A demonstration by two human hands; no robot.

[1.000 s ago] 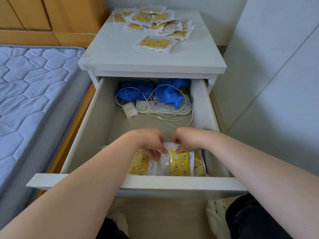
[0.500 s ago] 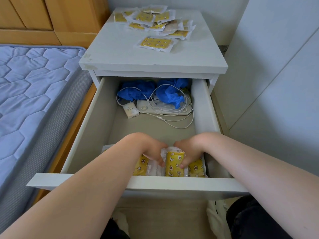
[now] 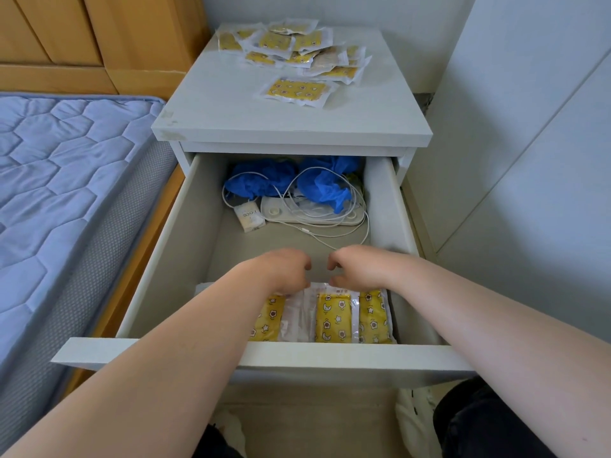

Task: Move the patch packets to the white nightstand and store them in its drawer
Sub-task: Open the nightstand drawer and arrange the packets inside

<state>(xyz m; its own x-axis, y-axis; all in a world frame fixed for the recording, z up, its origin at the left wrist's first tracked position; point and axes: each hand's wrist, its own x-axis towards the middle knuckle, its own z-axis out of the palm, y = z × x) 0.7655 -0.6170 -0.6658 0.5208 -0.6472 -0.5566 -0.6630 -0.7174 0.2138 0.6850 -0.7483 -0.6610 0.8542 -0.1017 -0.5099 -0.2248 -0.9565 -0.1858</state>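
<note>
Both loose-curled — left hand (image 3: 285, 270), right hand (image 3: 356, 266)

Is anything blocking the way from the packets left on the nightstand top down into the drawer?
Nothing visible does. The drawer stands open below the loose packets; white cables and blue gloves sit only at its back, with bare floor mid-drawer.

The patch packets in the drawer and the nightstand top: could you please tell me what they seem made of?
Patch packets: likely thin clear plastic film, glossy, given the glare and crinkled translucent edges around yellow printed insides. Nightstand top: probably white painted or laminated board, matte, scuffed at its front left corner.
</note>
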